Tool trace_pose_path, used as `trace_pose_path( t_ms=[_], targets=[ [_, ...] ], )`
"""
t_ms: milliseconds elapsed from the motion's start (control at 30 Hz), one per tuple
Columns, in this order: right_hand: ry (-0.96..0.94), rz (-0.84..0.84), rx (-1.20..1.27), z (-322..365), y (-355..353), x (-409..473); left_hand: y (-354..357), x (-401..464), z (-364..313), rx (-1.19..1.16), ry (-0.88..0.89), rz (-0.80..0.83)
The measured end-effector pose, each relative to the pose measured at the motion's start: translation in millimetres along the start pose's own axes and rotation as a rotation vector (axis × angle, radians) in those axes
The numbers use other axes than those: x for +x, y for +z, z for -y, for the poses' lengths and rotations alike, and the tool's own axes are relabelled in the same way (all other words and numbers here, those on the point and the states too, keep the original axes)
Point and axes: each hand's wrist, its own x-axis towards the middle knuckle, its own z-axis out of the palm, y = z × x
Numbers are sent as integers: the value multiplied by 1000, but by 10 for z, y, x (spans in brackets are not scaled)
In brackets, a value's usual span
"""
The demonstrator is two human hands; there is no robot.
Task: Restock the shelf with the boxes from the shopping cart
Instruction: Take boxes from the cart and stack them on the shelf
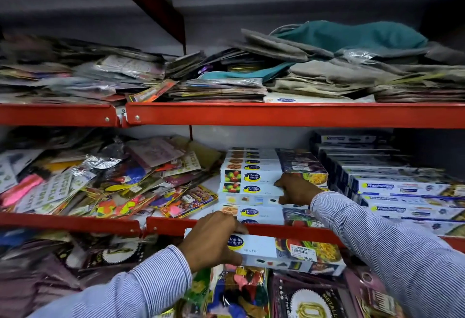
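My left hand (214, 238) grips a long white cling film box (289, 252) by its left end, holding it level in front of the red shelf edge (276, 229). On the middle shelf a stack of the same white boxes (251, 179) lies flat in several layers. My right hand (297, 189) rests on the front of that stack with its fingers spread against the boxes. Both sleeves are blue-and-white striped. No shopping cart shows in the head view.
Blue-and-white foil boxes (392, 189) are stacked to the right of the white ones. Loose party packets and balloons (105, 184) fill the shelf's left half. The upper shelf (276, 113) holds flat packets and folded cloth bags. Balloon packs (241, 292) hang below.
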Motion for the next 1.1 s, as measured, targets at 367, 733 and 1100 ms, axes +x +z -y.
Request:
trace_pose_path(
  t_ms=[367,733,1100],
  targets=[
    [18,-140,-4,80,-133,-76,-18,297,6,-9,-23,-55],
    [-25,-61,11,-5,-269,-63,135,1005,93,-15,-73,-160],
    [-65,14,85,-127,-266,-237,460,1187,153,-109,-18,-234]
  ],
)
